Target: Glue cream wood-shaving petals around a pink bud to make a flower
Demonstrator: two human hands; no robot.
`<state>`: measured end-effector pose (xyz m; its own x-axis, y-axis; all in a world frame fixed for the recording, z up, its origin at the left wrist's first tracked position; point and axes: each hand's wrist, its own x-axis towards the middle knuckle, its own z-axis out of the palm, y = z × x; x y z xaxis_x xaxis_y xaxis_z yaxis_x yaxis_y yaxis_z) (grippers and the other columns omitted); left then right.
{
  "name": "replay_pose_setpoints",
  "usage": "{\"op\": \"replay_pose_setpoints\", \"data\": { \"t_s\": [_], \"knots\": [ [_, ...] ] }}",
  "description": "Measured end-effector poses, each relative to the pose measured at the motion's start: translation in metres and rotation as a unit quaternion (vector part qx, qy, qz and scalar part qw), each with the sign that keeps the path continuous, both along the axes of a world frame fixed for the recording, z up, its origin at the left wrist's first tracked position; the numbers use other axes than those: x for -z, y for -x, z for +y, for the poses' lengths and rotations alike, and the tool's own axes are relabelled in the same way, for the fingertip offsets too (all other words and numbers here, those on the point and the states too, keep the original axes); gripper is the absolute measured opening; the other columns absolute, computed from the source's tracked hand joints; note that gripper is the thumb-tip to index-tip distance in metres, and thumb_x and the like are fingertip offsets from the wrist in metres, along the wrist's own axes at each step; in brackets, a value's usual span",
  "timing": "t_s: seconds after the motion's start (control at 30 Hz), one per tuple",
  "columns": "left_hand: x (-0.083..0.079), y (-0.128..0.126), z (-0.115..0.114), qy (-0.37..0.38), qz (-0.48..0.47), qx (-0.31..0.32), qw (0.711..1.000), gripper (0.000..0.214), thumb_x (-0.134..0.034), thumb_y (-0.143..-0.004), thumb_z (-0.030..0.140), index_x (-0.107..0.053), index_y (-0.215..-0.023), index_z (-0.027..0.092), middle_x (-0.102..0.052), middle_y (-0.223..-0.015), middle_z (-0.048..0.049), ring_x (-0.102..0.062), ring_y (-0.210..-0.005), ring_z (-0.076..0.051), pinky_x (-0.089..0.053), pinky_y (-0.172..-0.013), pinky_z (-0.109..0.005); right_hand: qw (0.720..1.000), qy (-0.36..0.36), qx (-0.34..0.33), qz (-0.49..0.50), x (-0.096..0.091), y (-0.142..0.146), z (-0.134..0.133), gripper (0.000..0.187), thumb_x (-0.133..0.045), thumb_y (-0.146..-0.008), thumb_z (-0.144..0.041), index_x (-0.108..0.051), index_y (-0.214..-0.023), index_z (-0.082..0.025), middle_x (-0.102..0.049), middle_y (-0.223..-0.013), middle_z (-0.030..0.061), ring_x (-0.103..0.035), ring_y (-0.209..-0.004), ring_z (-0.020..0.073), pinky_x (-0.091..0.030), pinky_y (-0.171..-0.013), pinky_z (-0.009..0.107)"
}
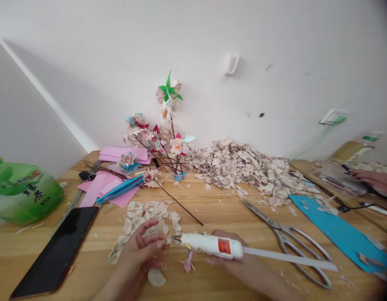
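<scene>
My right hand (240,259) is wrapped round a white hot glue gun (208,244) with a clear glue stick (290,258) poking out of its back. The metal nozzle points left, close to the fingertips of my left hand (146,246). Those fingers are pinched together, and what they hold is too small to make out. Just below the gun shows a small pink paper flower piece (188,263); whether it is held or lies on the table I cannot tell. Loose pale petals (152,213) lie beyond my left hand, and a single petal (156,277) is beside it.
Large scissors (281,234) and a blue sheet (334,230) lie to the right. Behind are a petal heap (240,167) and a branch of petal flowers (172,142). A phone (58,251) and green pouch (26,192) sit left. Another person's hand (375,179) is far right.
</scene>
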<state>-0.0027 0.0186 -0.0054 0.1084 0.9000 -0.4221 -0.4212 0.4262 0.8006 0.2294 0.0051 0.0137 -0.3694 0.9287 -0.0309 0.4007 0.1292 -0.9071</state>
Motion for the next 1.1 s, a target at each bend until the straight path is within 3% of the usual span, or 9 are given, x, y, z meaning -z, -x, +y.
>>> {"op": "replay_pose_setpoints", "data": {
  "t_s": [0.2,0.47,0.73,0.83,0.93,1.1],
  "knots": [
    [-0.001,0.000,0.001,-0.004,0.002,-0.005,1.000,0.067,-0.079,-0.053,0.011,-0.042,-0.108,0.018,-0.068,-0.065,0.0017,-0.064,-0.057,-0.014,-0.051,-0.039,-0.020,1.000,0.009,-0.006,0.007,0.008,-0.003,0.000,0.019,-0.063,-0.074,-0.038,-0.055,-0.072,-0.020,-0.051,-0.069,-0.0029,-0.050,-0.065,0.0160,-0.039,-0.059,0.025],
    [-0.001,0.000,0.000,-0.009,0.012,0.004,1.000,0.062,-0.077,-0.058,0.012,-0.042,-0.109,0.019,-0.066,-0.068,0.0015,-0.064,-0.061,-0.014,-0.051,-0.041,-0.020,1.000,0.006,0.008,-0.008,-0.001,-0.002,0.000,0.021,-0.061,-0.075,-0.037,-0.052,-0.068,-0.020,-0.051,-0.067,-0.0035,-0.050,-0.063,0.0155,-0.039,-0.058,0.024],
    [-0.002,-0.001,0.000,-0.006,0.013,0.006,1.000,0.062,-0.076,-0.058,0.010,-0.041,-0.109,0.019,-0.066,-0.067,0.0019,-0.064,-0.061,-0.014,-0.051,-0.039,-0.020,1.000,0.000,-0.001,0.012,0.007,-0.004,0.001,0.020,-0.064,-0.073,-0.038,-0.057,-0.070,-0.020,-0.054,-0.067,-0.0033,-0.053,-0.063,0.0154,-0.040,-0.057,0.024],
    [0.000,0.000,0.000,-0.006,0.004,0.009,1.000,0.062,-0.077,-0.057,0.010,-0.042,-0.108,0.019,-0.066,-0.067,0.0020,-0.064,-0.060,-0.014,-0.051,-0.039,-0.019,0.999,-0.004,0.034,-0.028,0.011,-0.006,0.001,0.018,-0.063,-0.072,-0.039,-0.059,-0.070,-0.021,-0.059,-0.067,-0.0012,-0.056,-0.065,0.0182,-0.044,-0.059,0.026],
    [0.004,0.002,0.001,-0.010,-0.010,0.008,1.000,0.061,-0.077,-0.056,0.010,-0.043,-0.107,0.019,-0.067,-0.066,0.0025,-0.064,-0.059,-0.014,-0.051,-0.039,-0.019,0.993,-0.003,0.103,-0.052,0.019,-0.012,0.007,0.023,-0.062,-0.071,-0.042,-0.065,-0.080,-0.021,-0.068,-0.081,0.0041,-0.061,-0.078,0.0245,-0.049,-0.071,0.034],
    [0.004,0.003,0.003,-0.006,-0.016,-0.007,1.000,0.058,-0.077,-0.056,0.009,-0.045,-0.103,0.020,-0.067,-0.067,0.0030,-0.065,-0.057,-0.012,-0.052,-0.041,-0.019,0.975,-0.037,0.212,-0.059,0.041,-0.030,0.034,0.034,-0.060,-0.072,-0.045,-0.067,-0.091,-0.018,-0.070,-0.101,0.0083,-0.061,-0.097,0.0300,-0.044,-0.088,0.045]
  ]
}}
